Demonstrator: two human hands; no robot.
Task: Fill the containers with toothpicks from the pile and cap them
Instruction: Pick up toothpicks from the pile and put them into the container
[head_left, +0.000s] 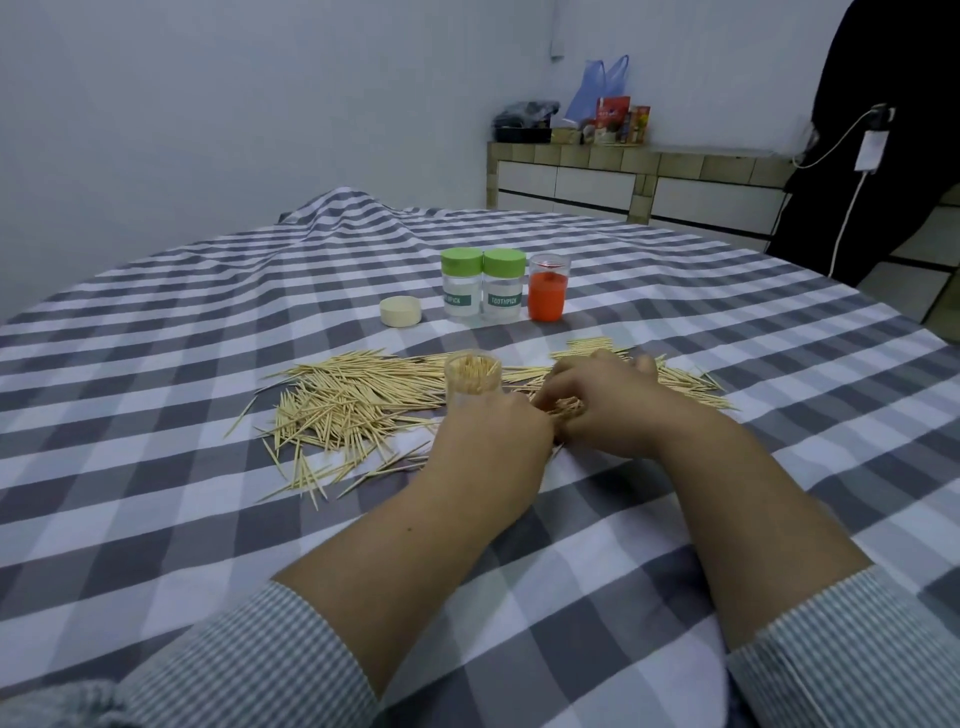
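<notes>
My left hand (491, 431) grips an open clear container (472, 378) full of toothpicks; right hand (597, 400) fingers pinch into the pile (353, 405) on the bed. Beyond: cream cap (400, 310), two green-capped jars (482, 285), orange container (548, 287).

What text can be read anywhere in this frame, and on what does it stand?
"TOOTHPICK": green label on the right green-capped jar.
"...HPICK": label on the left green-capped jar, its start turned out of view.
Red boxes on the far counter: print too small and blurred to read.
Nothing else carries text.
</notes>
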